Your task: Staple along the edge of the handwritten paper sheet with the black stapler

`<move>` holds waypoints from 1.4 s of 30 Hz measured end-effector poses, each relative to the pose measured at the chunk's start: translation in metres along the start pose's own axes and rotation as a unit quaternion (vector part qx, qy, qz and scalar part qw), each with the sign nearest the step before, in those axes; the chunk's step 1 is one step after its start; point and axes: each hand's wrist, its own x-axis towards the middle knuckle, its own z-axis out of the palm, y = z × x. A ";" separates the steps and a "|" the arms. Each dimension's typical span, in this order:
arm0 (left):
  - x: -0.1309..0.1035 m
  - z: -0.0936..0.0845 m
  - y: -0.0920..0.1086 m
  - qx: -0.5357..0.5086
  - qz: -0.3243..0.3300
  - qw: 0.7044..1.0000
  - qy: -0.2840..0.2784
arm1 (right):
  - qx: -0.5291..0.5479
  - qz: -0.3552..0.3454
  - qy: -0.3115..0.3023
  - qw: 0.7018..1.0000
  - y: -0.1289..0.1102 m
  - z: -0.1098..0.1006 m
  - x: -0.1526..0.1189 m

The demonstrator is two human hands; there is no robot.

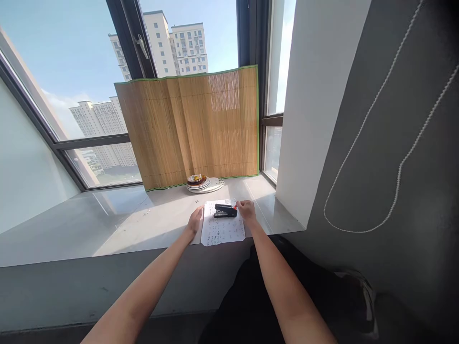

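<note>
Person's L. hand (195,220) at l. edge of marked sheet (218,233) on sill (161,229); pinch or mere contact, can't tell. R. hand (246,210), fingers curled, at r. end of blk. stapler (229,210); hold unconfirmed, can't tell. Stapler located on sheet's upper pt., btwn. hands. Stacked plates (201,187) beyond, nr. bamboo mat (197,134).

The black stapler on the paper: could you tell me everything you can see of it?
The stapler is black and looks like plastic, with a paler, metallic-looking strip showing inside. Its two long arms meet at the right end and part at the left in a narrow V. It lies crosswise on the upper part of the written sheet. The right hand is at its joined end, beside a small red bit; whether that belongs to the stapler is unclear.
</note>
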 end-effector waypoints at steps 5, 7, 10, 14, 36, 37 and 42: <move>0.002 -0.007 -0.006 -0.095 -0.053 0.993 0.040 | -0.023 -0.013 -0.055 0.998 -0.002 -0.002 -0.004; 0.003 -0.008 -0.008 -0.122 -0.074 0.989 0.043 | -0.030 -0.005 -0.053 0.998 -0.003 -0.004 -0.006; 0.002 -0.009 -0.008 -0.119 -0.081 0.989 0.030 | -0.047 -0.015 -0.069 0.996 -0.006 -0.005 -0.007; -0.001 -0.009 -0.005 -0.087 -0.071 0.994 0.001 | -0.089 -0.030 -0.090 0.992 -0.011 -0.004 -0.009; 0.000 -0.001 0.000 -0.068 -0.073 0.995 -0.010 | -0.069 -0.294 -0.067 0.951 -0.035 0.013 -0.020; 0.000 0.000 0.002 -0.072 -0.076 0.994 -0.009 | -0.079 -0.322 -0.063 0.941 -0.036 0.013 -0.021; -0.001 -0.001 0.002 -0.124 -0.084 0.989 -0.006 | -0.114 -0.468 -0.029 0.876 -0.041 0.027 -0.023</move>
